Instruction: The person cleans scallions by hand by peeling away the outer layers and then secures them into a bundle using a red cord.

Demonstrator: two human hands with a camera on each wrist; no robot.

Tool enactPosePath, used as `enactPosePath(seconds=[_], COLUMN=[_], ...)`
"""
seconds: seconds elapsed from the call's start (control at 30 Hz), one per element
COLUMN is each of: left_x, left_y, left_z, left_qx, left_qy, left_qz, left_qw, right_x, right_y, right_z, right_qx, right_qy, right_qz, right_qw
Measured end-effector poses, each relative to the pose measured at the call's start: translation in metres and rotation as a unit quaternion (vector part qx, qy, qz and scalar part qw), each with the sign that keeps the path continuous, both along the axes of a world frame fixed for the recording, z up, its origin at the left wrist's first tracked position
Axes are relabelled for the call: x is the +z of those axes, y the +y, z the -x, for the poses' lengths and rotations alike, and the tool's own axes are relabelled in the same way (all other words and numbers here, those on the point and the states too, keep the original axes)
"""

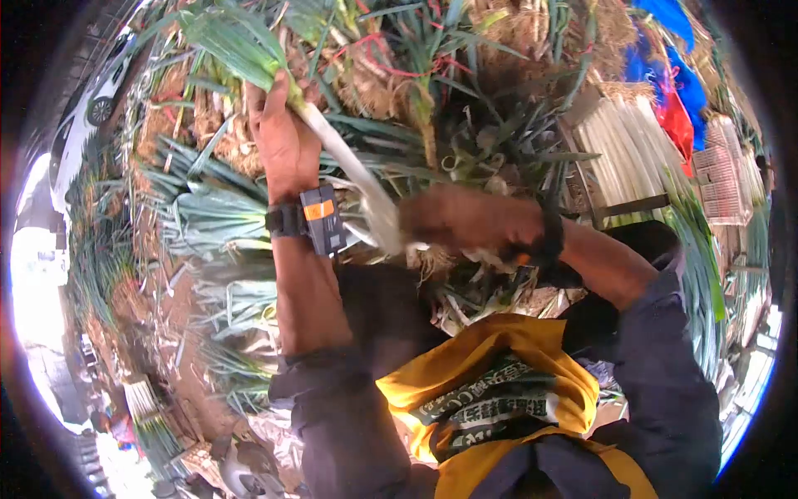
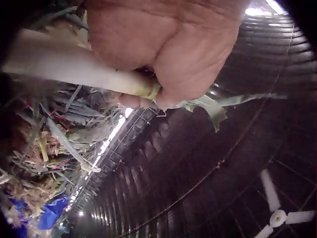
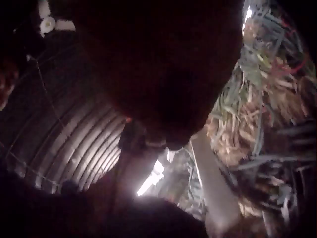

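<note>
A long green onion (image 1: pixel 341 154) slants across the head view, green leaves at upper left and white stalk running down to the right. My left hand (image 1: pixel 283 141) grips it where the leaves meet the white. In the left wrist view the fingers of that hand (image 2: pixel 163 39) wrap the stalk (image 2: pixel 74 69), with leaf ends poking out beyond. My right hand (image 1: pixel 474 218), blurred, is right beside the lower white end. The right wrist view shows this hand (image 3: pixel 158 74) dark, the white stalk (image 3: pixel 213 183) close by; I cannot tell what its fingers pinch.
Heaped green onions (image 1: pixel 199 212) with roots and dry leaves spread ahead and to the left. Trimmed white stalks (image 1: pixel 623 145) lie bundled at right, near a pink crate (image 1: pixel 721 170), a red bag (image 1: pixel 675 129) and blue plastic (image 1: pixel 686 83). A yellow apron (image 1: pixel 482 341) covers the lap.
</note>
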State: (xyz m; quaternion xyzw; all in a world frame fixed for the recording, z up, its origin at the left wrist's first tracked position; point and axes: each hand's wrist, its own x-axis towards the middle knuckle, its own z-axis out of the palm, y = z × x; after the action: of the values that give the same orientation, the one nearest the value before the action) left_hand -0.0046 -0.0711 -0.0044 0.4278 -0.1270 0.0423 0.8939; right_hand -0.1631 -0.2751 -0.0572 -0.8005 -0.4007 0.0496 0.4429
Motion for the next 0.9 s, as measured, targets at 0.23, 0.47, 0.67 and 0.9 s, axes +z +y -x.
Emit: enactPosePath(seconds=[0.23, 0.47, 0.67, 0.9], left_x=[0.002, 0.016, 0.025, 0.006], left_y=[-0.012, -0.019, -0.017, 0.027], left_z=[0.012, 0.015, 0.041, 0.019], left_qx=[-0.036, 0.007, 0.119, 0.178], left_qy=[-0.033, -0.019, -0.082, -0.027], left_qz=[-0.047, -0.038, -0.223, -0.071], left_qw=[0.998, 0.999, 0.964, 0.981], right_x=[-0.024, 0.073, -0.090, -0.070], right_y=[-0.013, -0.005, -0.040, -0.034], right_z=[0.032, 0.006, 0.052, 0.056], right_qx=[-0.054, -0.132, -0.030, -0.157], right_qy=[0.116, 0.151, 0.169, 0.113], right_qz=[0.095, -0.187, 0.041, 0.230], right_qw=[0.987, 0.962, 0.984, 0.954])
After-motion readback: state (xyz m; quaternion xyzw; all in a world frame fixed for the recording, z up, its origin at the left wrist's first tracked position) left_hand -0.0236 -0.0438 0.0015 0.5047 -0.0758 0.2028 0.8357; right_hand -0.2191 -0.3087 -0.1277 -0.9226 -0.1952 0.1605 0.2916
